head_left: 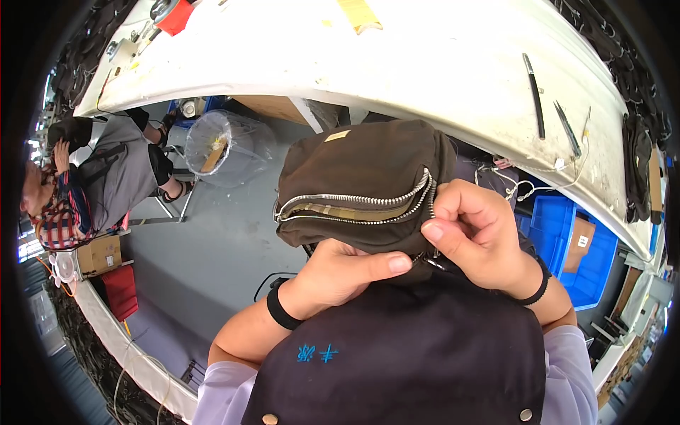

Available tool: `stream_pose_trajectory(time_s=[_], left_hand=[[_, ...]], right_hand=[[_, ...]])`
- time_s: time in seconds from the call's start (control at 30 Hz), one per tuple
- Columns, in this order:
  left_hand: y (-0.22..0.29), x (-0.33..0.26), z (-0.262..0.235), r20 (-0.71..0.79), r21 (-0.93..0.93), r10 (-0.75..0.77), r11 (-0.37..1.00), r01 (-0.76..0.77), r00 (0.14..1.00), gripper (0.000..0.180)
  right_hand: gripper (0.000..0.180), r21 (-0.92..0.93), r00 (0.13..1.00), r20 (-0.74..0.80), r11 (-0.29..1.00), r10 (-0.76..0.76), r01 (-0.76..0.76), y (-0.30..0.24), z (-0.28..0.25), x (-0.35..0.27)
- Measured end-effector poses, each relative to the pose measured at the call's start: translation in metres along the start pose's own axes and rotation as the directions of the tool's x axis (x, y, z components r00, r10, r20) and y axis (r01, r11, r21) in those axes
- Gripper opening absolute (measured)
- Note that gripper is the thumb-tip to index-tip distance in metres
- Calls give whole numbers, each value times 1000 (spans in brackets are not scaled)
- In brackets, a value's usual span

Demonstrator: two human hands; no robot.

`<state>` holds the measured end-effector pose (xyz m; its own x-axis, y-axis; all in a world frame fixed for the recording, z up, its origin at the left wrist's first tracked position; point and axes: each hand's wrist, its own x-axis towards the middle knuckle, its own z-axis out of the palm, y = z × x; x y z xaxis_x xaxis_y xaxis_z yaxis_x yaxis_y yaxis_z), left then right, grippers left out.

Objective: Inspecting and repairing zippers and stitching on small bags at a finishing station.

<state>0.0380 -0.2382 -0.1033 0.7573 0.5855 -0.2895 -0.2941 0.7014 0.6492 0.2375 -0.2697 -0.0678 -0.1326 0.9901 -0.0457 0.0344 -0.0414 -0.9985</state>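
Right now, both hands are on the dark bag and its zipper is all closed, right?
Not quite: the zipper isn't closed. The head view shows it gaping open. The left hand and right hand are both on the dark bag.

Left hand (354,273), fingers lost under the dark bag (361,159), right hand (474,237) smothering the zip (354,199) end, perhaps its slider, yellow strip (360,14) sliced by the top edge, scraps (215,146) too small to tell
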Motion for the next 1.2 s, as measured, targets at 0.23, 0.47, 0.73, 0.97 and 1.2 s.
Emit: stream_pose_trajectory(time_s=[0.23, 0.47, 0.73, 0.97, 1.2], left_hand=[[1, 8, -8, 138, -358, 216, 921, -154, 967, 58], [18, 10, -9, 30, -398, 285, 883, -250, 958, 53], [52, -14, -41, -264, -449, 456, 722, -527, 850, 45], [59, -24, -1, -211, -113, 626, 747, -655, 751, 59], [61, -29, 6, -138, -89, 652, 742, -665, 746, 36]], right_hand=[[17, 270, 994, -71, 958, -79, 96, 0, 7, -3], [20, 197, 991, -70, 973, -112, 123, 2, 3, -3], [21, 367, 959, -223, 927, 174, -83, 45, -17, -35], [9, 460, 919, -206, 862, 337, -213, 56, -13, -20], [6, 278, 957, -70, 927, 282, -253, 63, -23, -23]])
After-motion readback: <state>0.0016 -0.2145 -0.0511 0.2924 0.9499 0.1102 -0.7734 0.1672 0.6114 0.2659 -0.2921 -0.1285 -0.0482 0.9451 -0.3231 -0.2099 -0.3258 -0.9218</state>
